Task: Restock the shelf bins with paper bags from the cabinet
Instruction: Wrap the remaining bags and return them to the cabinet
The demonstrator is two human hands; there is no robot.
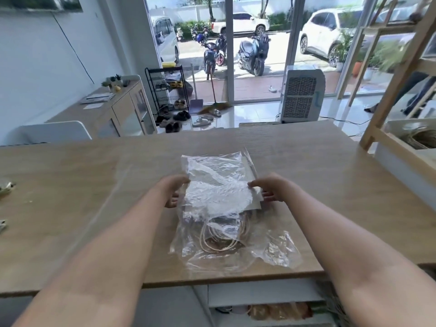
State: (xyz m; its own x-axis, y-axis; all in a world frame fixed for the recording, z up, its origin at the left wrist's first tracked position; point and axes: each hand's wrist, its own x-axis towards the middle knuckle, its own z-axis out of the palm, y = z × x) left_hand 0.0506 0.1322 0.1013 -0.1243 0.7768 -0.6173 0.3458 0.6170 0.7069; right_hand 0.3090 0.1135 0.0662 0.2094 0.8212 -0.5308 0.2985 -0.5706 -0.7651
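Both grips, left hand (173, 191) and right hand (271, 188), pinching the plastic-wrapped paper bags (221, 187) on the wooden table (70, 185).

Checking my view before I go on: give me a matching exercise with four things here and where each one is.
Things:
1. left hand
2. right hand
3. bag handles
4. wooden shelf

Places:
A. right edge of the table
B. left side of the plastic-wrapped bag pack
C. near end of the pack, inside the wrap
D. right side of the pack

Pairs: 1-B, 2-D, 3-C, 4-A
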